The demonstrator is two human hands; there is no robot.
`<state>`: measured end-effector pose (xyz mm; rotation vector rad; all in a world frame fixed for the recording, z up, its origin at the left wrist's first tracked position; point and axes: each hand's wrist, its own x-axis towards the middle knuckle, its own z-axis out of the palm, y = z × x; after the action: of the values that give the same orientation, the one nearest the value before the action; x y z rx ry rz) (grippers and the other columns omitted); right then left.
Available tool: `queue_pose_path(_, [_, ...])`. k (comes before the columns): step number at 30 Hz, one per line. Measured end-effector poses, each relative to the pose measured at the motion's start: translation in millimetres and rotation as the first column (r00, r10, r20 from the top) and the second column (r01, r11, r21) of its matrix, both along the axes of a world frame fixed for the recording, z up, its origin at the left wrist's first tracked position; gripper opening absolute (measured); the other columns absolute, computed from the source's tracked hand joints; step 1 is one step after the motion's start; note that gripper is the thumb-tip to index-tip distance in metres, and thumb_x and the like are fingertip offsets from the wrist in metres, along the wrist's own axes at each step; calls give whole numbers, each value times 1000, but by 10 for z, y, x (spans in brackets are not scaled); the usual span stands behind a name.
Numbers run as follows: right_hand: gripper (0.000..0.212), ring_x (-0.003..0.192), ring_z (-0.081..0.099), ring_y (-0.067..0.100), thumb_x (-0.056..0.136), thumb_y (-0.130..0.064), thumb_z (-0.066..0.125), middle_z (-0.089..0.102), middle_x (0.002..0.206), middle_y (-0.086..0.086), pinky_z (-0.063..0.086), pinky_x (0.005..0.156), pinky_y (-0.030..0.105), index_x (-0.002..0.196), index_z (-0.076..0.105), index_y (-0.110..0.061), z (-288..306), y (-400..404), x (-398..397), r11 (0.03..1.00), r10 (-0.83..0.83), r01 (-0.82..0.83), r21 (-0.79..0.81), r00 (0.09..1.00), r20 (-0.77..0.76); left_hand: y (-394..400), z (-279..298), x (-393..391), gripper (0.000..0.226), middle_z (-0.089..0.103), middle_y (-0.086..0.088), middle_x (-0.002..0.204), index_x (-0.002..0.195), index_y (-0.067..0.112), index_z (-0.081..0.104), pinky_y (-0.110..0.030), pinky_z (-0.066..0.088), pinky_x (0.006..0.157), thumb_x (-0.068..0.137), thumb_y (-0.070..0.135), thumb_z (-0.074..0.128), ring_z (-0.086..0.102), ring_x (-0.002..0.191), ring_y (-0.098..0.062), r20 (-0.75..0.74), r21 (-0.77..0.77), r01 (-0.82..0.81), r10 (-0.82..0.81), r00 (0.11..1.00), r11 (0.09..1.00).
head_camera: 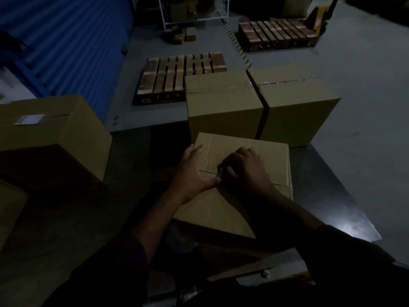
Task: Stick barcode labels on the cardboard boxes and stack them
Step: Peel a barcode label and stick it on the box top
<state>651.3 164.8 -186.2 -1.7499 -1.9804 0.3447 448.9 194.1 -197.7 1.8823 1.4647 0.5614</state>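
A closed cardboard box (pixel 261 156) lies in front of me in dim light. My left hand (pixel 194 171) rests flat on its top, thumb by the centre seam. My right hand (pixel 245 169) is curled over the seam, its fingers pinching a small pale object (pixel 220 171) that looks like a barcode label, mostly hidden under the fingers. The two hands touch at that spot. To the left stands another box (pixel 66 138) with a white label (pixel 29 119) stuck on its top. Two more boxes (pixel 223 107) (pixel 296 107) stand side by side just beyond.
Wooden pallets (pixel 177 74) (pixel 276 34) lie on the grey floor farther back. A blue corrugated wall (pixel 66 41) runs along the left. A white metal rack (pixel 194 12) with cartons stands at the far end. A corner of another box (pixel 11 209) shows at the left edge.
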Motion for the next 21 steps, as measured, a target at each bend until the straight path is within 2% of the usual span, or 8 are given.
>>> queue_pose_path(3, [37,110,45,19,91,-50,46,56,116,-3,37,93,43,113,68,-31,47,6,-23,999,4,-2,-44,998,65,9,6,4,112,5,11,176,167,29,25,-46,29,125,78,61,85,15,159,-17,33,-18,-8,8,999,1000])
queue_pose_path(5, [38,114,46,24,94,-49,47,56,120,1,35,94,45,117,67,-27,67,42,-50,997,-3,12,-78,993,118,15,22,15,94,8,10,176,166,29,29,-45,30,125,90,62,74,18,159,-18,54,-14,-28,29,998,999])
queue_pose_path(7, [47,114,46,25,94,-50,36,56,121,3,34,94,45,118,67,-25,84,66,-85,994,-32,44,-96,992,120,14,37,21,71,10,10,176,165,30,32,-43,31,124,104,53,59,20,159,-18,71,-9,-35,36,997,999])
queue_pose_path(9, [42,113,45,24,97,-46,36,56,121,4,33,94,44,118,66,-25,74,74,-103,993,-52,64,-98,992,115,11,25,18,59,10,8,176,165,30,33,-40,30,123,110,43,49,20,159,-18,71,8,-26,26,997,1000])
queue_pose_path(11, [34,114,45,24,101,-40,41,56,123,4,32,95,44,119,65,-25,55,85,-100,993,-59,70,-93,991,118,16,3,18,55,10,7,176,165,29,33,-40,29,125,112,37,46,20,159,-18,58,25,-20,19,998,999])
queue_pose_path(14, [33,115,44,23,103,-38,40,55,125,4,31,94,43,121,64,-23,44,102,-93,992,-58,69,-104,992,113,30,-22,19,55,11,7,176,165,29,33,-43,29,127,112,34,47,19,159,-18,61,29,-23,21,998,999])
queue_pose_path(19, [35,116,43,24,105,-34,36,55,125,5,26,90,38,122,63,-19,25,142,-26,990,-33,38,-135,999,39,36,-29,23,55,12,6,176,165,28,33,-46,30,126,112,34,47,20,159,-19,41,42,-25,24,999,999])
queue_pose_path(21, [43,116,44,24,103,-39,30,55,125,5,25,90,38,120,64,-18,36,146,-18,986,5,-3,-167,1000,10,39,-30,27,55,12,5,176,165,27,34,-44,29,127,112,33,47,20,160,-20,35,51,-30,28,999,998])
